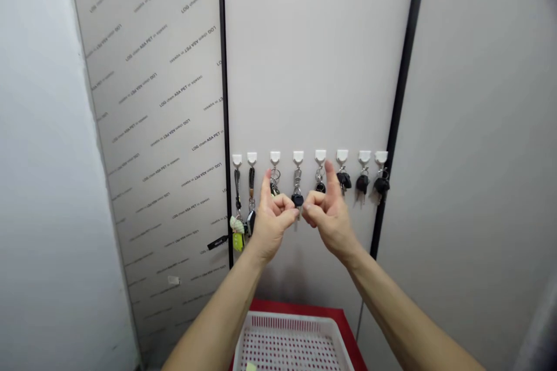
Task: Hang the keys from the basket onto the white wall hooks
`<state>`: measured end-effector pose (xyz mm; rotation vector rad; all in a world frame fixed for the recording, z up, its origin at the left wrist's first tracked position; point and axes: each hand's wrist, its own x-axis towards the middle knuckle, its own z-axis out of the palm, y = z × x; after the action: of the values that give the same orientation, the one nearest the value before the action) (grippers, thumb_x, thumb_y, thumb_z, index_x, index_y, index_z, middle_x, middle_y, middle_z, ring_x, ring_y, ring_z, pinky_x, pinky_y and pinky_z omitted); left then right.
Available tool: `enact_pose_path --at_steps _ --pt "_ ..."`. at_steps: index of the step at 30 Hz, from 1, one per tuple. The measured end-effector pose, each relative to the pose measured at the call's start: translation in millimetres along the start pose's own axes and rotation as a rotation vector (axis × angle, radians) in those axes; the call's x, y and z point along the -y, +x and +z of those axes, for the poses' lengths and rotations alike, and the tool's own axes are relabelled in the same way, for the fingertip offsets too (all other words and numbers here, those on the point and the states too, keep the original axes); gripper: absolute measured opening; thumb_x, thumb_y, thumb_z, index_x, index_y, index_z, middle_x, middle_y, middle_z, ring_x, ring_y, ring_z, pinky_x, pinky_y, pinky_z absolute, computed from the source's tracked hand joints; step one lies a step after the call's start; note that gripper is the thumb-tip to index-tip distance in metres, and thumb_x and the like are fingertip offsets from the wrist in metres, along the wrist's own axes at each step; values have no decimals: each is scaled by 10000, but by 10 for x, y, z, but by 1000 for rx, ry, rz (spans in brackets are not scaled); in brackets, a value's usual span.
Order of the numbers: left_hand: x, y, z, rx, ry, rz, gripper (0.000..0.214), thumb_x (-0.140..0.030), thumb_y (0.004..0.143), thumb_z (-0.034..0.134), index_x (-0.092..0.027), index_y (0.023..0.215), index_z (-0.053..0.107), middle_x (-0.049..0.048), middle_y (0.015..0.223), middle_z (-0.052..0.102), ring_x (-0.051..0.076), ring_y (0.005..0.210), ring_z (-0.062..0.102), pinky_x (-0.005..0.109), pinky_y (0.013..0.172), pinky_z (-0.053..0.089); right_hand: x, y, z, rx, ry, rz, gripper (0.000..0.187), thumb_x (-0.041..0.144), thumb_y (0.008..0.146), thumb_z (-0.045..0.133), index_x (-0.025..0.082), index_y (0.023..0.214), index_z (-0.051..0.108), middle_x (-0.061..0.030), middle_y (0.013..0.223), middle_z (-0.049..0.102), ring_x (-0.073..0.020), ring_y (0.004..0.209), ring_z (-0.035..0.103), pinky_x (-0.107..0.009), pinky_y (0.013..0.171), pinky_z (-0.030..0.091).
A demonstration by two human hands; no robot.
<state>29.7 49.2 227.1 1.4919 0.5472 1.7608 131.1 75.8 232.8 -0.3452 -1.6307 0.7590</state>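
Note:
A row of several white hooks [298,156] is fixed to a grey wall panel, each with a key or key fob hanging from it. My left hand [273,221] and my right hand [328,214] are both raised in front of the middle hooks, fingers curled and thumbs pointing up. Between the two hands hangs a dark blue-headed key [297,200] on a metal ring. My left fingertips are close to it; I cannot tell whether they touch it. My right hand partly covers a black key [321,187]. Neither hand visibly holds anything.
A white perforated plastic basket [290,324] sits below on a red surface [304,307]. Left hooks carry lanyard keys with a green tag [238,240]. Right hooks hold black keys [382,185]. Black vertical strips [402,87] edge the panel.

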Motion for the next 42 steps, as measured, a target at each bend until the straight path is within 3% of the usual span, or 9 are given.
enact_pose_path --at_steps 2,7,9,15,19,27,30,35,42 --pt "60 67 -106 -82 120 8 714 -119 594 477 -270 1168 80 -78 516 376 30 459 359 170 508 322 -86 23 17 -13 -21 14 703 145 632 408 266 1190 -4 97 446 336 -52 363 303 -181 367 294" --pt "350 335 -584 -724 667 59 603 -240 556 537 -218 1087 253 37 879 455 127 791 443 258 697 348 -414 228 115 -144 -254 68 525 206 631 421 174 1130 261 35 582 462 -73 504 434 -216 503 381" --pt "508 409 -732 -813 905 -6 644 -292 515 571 -196 1073 264 85 1005 407 184 921 393 301 748 324 -572 355 194 -155 -408 82 428 250 617 441 148 1030 395 -31 743 513 -108 647 476 -249 604 388" --pt "759 463 -869 -681 1100 -204 362 -260 603 469 -169 942 377 77 798 521 189 732 493 301 619 361 -849 606 399 -159 -797 197 349 308 611 438 143 918 459 -51 692 548 -160 661 489 -280 609 357" --pt "579 533 -924 -582 883 -74 140 -269 629 418 -165 716 453 18 617 507 123 572 482 227 523 358 -858 616 399 -139 -871 272 203 313 608 412 164 700 515 -35 585 531 -151 579 472 -247 518 329" --pt "-83 907 -818 -500 432 64 134 -250 586 457 -146 666 436 -65 460 377 29 368 345 145 370 271 -549 952 315 -326 -554 163 150 273 600 366 155 583 457 14 523 462 -97 502 418 -212 499 332" --pt "-114 810 -697 -343 411 22 134 -249 571 482 -141 638 440 -70 438 369 24 357 326 144 366 258 -408 958 290 -185 -354 89 145 239 613 352 150 629 466 25 542 464 -76 495 419 -192 497 343" --pt "309 165 -506 -168 414 -228 190 -279 570 497 -130 684 466 -64 454 385 31 373 329 153 373 260 -507 259 188 268 -333 169 135 140 589 362 136 624 493 20 566 501 -75 530 451 -188 520 362" --pt "1335 -874 -364 -63 463 -561 195 -263 582 467 -143 732 500 -6 582 520 105 546 472 200 511 357 -1091 -1082 -87 427 -361 537 291 68 556 305 129 692 554 5 586 547 -95 548 481 -177 479 355"
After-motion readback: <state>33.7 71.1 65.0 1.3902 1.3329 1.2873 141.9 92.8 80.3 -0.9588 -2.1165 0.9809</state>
